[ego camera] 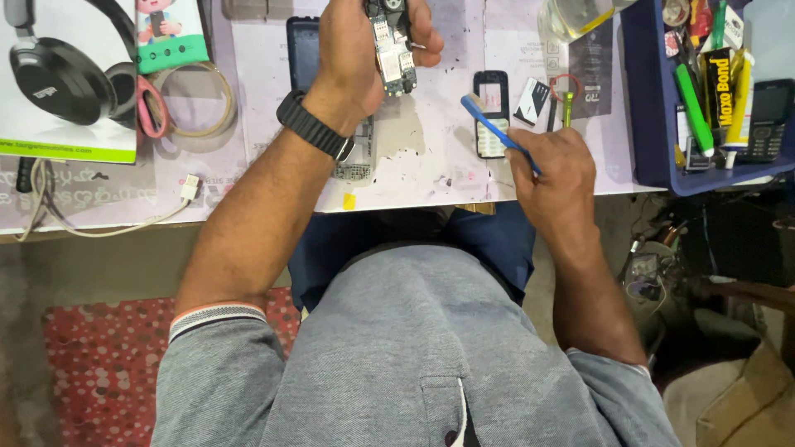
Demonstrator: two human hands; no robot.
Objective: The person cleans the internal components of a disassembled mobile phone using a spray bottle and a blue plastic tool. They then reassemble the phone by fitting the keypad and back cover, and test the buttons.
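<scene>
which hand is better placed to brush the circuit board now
Right. The right hand already grips the blue brush, bristles pointing up toward the circuit board. The left hand is occupied holding that board above the table, so it probably serves best to steady it.

On my white work mat (431, 178) lies a black phone front cover with keypad (491, 113), and just right of it a small black-and-white card (532, 100) and a red-ringed tool (566, 93). A headphone box (66, 79) sits far left, with rings of tape (195, 99) beside it and a white cable (116, 217) trailing below. My blue tray (646, 157) on the right holds a green pen (694, 112), glue tubes (719, 87) and a dark keypad phone (768, 120). A red dotted cloth (103, 372) covers the floor.
</scene>
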